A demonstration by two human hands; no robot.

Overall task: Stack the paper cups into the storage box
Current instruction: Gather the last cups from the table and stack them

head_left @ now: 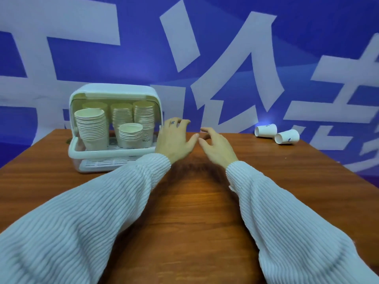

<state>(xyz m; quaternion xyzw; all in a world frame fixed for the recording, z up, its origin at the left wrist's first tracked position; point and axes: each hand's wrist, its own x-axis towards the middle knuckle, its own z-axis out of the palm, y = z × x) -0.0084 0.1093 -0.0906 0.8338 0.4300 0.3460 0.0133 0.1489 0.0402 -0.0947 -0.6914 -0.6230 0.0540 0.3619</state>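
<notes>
Head view: white plastic storage box (pixel 114 154) sits far left on the brown wooden table (pixel 194 201), lid up so the front stays open for loading; 5 stacks of cream paper cups (pixel 92 128) stand inside. 2 loose white paper cups (pixel 276 133) lie on their sides far right, well apart from the box. Left hand (pixel 174 140) and right hand (pixel 215 146) hover mid-table, fingers relaxed, holding nothing. One cup reads "ELLO"; backdrop lettering is cropped, unreadable.

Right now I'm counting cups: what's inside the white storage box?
Inside the white plastic storage box: five stacks of cream paper cups on a slotted tray. The lower rear cups are hidden behind the front stacks.
</notes>
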